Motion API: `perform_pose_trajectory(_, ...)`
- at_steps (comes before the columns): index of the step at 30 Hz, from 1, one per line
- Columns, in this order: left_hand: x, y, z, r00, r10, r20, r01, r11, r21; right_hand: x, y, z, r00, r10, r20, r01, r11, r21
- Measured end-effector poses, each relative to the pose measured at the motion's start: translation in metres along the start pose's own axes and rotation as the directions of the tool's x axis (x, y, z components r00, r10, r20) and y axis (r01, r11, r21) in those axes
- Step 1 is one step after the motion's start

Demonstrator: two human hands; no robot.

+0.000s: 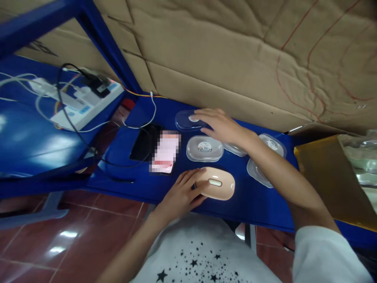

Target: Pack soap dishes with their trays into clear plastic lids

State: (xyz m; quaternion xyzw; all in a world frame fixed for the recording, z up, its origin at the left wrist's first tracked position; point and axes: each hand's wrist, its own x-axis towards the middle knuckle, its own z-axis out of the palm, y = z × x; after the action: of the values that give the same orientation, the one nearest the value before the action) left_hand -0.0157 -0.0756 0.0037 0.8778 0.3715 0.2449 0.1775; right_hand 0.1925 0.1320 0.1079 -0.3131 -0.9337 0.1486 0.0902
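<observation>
My left hand is closed around the left end of a peach-coloured oval plastic box, which rests on the blue table near its front edge. A pale slot shows in the middle of its top. My right hand reaches to the back of the table, fingers stretched over a clear oval plastic lid with a round sticker. Whether the fingertips touch it I cannot tell. Between the hands lies another clear lid with a label. More clear lids lie by my right forearm, partly hidden.
A phone with a blurred screen overlaps a black flat object on the left. A power strip with tangled cables stands farther left. Cardboard walls the back. A box of clear plastic parts stands right.
</observation>
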Motion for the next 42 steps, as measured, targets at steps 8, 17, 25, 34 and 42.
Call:
perform_pose_trajectory(8,-0.001,0.001,-0.002,0.994,-0.067,-0.089,0.059,0.994,-0.095,0.076,0.049,0.03,0.976,0.124,0.181,-0.125,0.992,-0.009)
perform_pose_trajectory(17,-0.008,-0.006,0.002,0.995,-0.095,-0.012,0.09,0.973,-0.214,-0.164,-0.074,0.017,0.948,0.24,-0.207,-0.209,0.964,0.163)
perform_pose_trajectory(25,0.027,0.003,0.011,0.988,-0.045,0.148,0.088,0.949,-0.302,-0.236,-0.107,0.102,0.909,0.365,-0.201,-0.33,0.925,0.187)
perform_pose_trajectory(34,0.023,0.016,0.015,0.977,-0.169,0.129,0.205,0.912,-0.354,-0.229,-0.09,0.096,0.964,0.211,-0.163,-0.21,0.977,0.023)
perform_pose_trajectory(42,0.023,0.013,0.011,0.97,-0.183,0.161,0.225,0.926,-0.304,-0.219,-0.086,0.109,0.962,0.196,-0.191,-0.193,0.981,0.036)
